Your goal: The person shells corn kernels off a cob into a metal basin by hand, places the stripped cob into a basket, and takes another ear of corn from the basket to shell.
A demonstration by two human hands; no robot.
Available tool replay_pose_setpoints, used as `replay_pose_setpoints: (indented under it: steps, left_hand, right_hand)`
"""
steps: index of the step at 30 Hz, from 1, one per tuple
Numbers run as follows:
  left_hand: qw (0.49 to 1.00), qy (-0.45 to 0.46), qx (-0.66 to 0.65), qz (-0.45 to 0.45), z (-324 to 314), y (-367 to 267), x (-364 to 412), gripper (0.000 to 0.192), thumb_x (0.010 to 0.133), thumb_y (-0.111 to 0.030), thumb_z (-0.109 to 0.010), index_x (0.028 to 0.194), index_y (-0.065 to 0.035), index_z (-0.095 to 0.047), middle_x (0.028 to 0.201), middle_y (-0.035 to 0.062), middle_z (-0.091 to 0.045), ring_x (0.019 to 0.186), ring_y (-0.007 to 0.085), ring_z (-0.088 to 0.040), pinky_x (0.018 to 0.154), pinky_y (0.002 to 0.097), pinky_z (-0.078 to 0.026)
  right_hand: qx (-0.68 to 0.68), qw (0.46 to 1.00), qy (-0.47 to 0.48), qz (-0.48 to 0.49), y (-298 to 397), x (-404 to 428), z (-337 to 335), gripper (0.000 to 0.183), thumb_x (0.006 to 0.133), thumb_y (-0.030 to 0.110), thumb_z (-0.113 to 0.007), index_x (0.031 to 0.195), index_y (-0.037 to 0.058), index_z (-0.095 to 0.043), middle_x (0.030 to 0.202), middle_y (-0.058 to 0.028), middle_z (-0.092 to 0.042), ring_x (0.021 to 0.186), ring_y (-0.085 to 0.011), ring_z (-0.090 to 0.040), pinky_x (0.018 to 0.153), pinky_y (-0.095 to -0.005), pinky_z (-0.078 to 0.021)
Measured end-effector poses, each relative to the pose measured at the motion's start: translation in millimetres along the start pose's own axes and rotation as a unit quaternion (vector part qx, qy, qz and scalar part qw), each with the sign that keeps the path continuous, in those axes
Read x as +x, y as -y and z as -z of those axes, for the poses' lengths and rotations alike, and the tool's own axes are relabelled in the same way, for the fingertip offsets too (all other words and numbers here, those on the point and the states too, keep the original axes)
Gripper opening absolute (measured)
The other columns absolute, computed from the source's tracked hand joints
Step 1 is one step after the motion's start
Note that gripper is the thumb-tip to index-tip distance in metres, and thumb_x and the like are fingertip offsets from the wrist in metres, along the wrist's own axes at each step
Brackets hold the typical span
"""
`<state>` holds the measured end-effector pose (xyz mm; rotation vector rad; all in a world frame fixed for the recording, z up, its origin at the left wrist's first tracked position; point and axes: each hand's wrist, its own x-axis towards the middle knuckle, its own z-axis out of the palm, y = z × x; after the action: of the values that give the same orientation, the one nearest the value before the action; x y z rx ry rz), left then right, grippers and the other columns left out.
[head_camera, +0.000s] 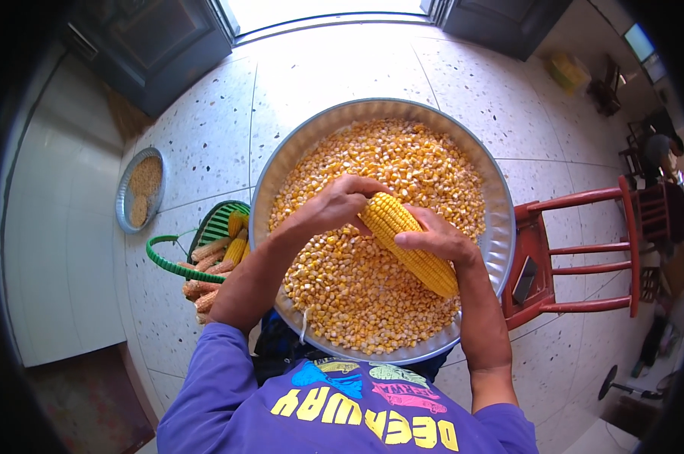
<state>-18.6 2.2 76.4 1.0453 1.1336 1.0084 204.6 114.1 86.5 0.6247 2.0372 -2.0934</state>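
Observation:
A yellow ear of corn [413, 249], thick with kernels, slants over a wide round metal pan [498, 238]. Loose corn kernels [370, 309] cover most of the pan's bottom. My right hand [435, 232] grips the ear around its middle, thumb across the top. At the ear's upper left end is my left hand [347, 201], its fingers curled against the tip. The left palm and some fingertips are hidden from view. The pan appears to rest on my lap.
Left of the pan stands a green plastic basket [169, 264] with bare cobs [208, 261] and yellow ears [237, 247]. Beyond it sits a smaller metal pan [129, 218] of grain. A red wooden chair [538, 244] stands close on the right. A person [662, 156] is in the far right background.

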Motion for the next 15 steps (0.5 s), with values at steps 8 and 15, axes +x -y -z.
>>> replay_pose_setpoints:
  steps: [8,15]
  left_hand:
    - [0.996,0.083,0.015,-0.022,16.1,5.7,3.6,0.063,0.101,-0.05,-0.056,0.135,0.0027,-0.057,0.123,0.0193,-0.062,0.108,0.0273,-0.067,0.081,0.037,-0.064]
    - [0.994,0.096,-0.028,-0.038,12.3,5.3,6.5,0.067,0.1,-0.053,-0.056,0.14,0.0003,-0.054,0.126,0.0187,-0.062,0.106,0.0262,-0.067,0.077,0.0349,-0.064]
  right_hand:
    - [-0.031,0.999,-0.003,0.02,-0.2,-0.3,-1.2,0.073,0.083,0.046,-0.073,0.135,-0.0003,-0.052,0.111,-0.0087,-0.062,0.099,-0.0175,-0.059,0.086,-0.0333,-0.049]
    - [-0.002,1.0,-0.001,0.022,-4.9,-0.6,3.7,0.073,0.084,0.047,-0.072,0.136,-0.0007,-0.052,0.113,-0.0089,-0.062,0.1,-0.0172,-0.059,0.088,-0.0332,-0.0489]
